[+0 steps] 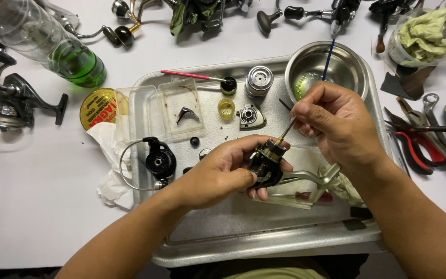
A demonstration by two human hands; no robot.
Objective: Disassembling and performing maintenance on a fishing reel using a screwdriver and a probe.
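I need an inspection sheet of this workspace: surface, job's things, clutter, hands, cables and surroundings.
Surface: white table with a metal tray.
Job's things: reel body; blue-handled brush touching it.
Clutter: spool, steel bowl, rotor with bail, red-handled pliers, green bottle.
Hands: left hand grips the reel body; right hand holds the brush in its fingers.
Cables: nothing seen.
Surroundings: other fishing reels around the tray.

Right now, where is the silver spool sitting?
In the head view, the silver spool stands on the metal tray, near its far edge, just left of the steel bowl and right of a small green cup.
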